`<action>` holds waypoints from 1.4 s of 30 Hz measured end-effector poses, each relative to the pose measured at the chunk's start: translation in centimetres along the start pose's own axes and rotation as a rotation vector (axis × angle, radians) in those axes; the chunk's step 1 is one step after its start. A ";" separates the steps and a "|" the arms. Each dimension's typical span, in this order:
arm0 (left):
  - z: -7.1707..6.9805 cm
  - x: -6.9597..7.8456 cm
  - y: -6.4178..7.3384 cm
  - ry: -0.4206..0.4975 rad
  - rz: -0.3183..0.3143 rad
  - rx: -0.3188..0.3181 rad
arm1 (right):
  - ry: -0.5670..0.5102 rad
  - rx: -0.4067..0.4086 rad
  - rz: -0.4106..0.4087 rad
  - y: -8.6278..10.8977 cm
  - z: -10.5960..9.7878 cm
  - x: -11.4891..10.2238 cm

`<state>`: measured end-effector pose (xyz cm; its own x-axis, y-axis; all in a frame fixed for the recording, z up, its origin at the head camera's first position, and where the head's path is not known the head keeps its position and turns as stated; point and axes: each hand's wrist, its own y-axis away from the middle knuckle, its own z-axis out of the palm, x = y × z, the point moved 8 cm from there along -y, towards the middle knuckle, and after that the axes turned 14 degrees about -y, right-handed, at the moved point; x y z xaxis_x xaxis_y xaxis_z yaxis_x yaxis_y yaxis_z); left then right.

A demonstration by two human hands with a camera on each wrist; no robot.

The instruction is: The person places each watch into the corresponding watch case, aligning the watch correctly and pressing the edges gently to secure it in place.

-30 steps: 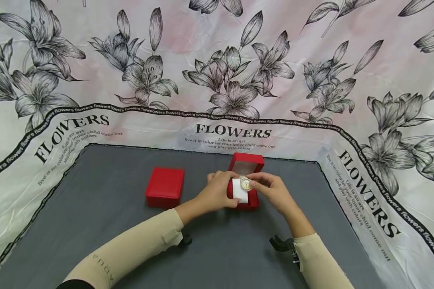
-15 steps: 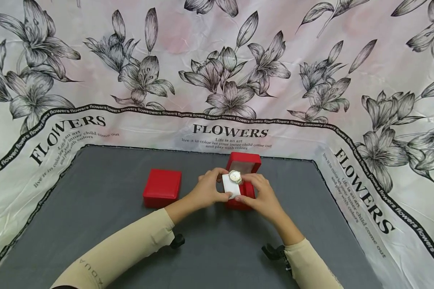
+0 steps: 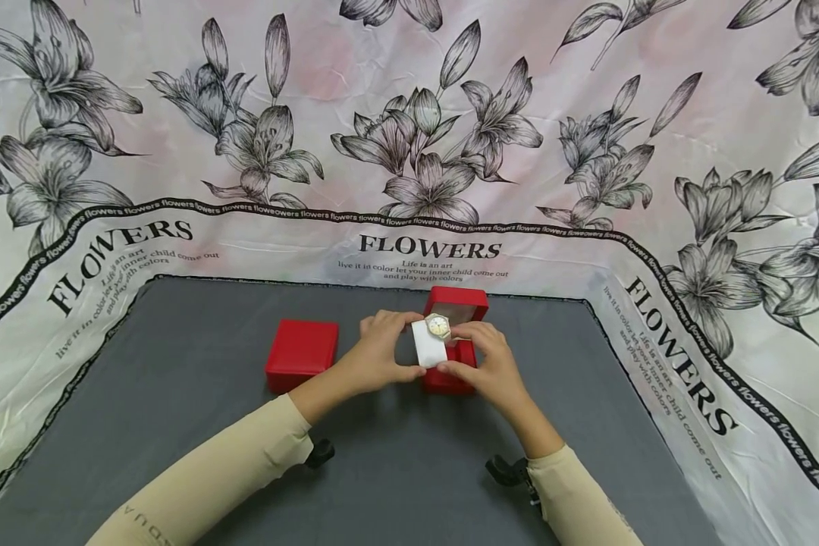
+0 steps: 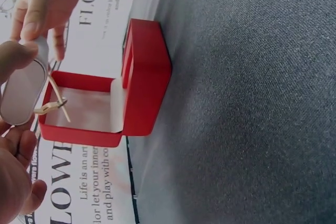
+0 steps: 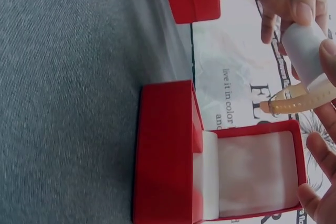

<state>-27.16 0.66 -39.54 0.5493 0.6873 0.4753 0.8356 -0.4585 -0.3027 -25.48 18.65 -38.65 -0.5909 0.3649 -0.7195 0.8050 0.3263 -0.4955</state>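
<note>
A white watch cushion (image 3: 428,347) is held just above the front left part of an open red watch box (image 3: 453,383). My left hand (image 3: 378,356) grips its left side, thumb at the near corner and index finger at the far one. At the cushion's far right corner sits a wristwatch (image 3: 439,326) with a pale dial. My right hand (image 3: 491,364) has its index finger at the watch and its thumb against the cushion's near right corner. In the right wrist view the pale strap (image 5: 296,102) forms a loop with a buckle; whether it fully rings the cushion is hidden.
Left of the hands lies a second red box (image 3: 302,353), lid down. The grey cloth (image 3: 396,478) covers the tabletop. A white flower-printed cloth (image 3: 280,243) rises behind it. The open box's lid (image 4: 86,106) stands up at the back.
The cushion and watch have shifted slightly left relative to the box. My right thumb has moved from beside the watch to the cushion's near corner, spreading away from the index finger.
</note>
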 end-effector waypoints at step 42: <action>-2.9 -0.8 1.1 -0.164 0.038 0.203 | -0.009 0.206 0.003 0.5 1.8 -2.0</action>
<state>-26.68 -2.01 -37.88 0.5611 0.7612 0.3252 0.7898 -0.3747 -0.4856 -23.78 16.51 -38.38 -0.5886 0.3573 -0.7252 0.8014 0.1400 -0.5814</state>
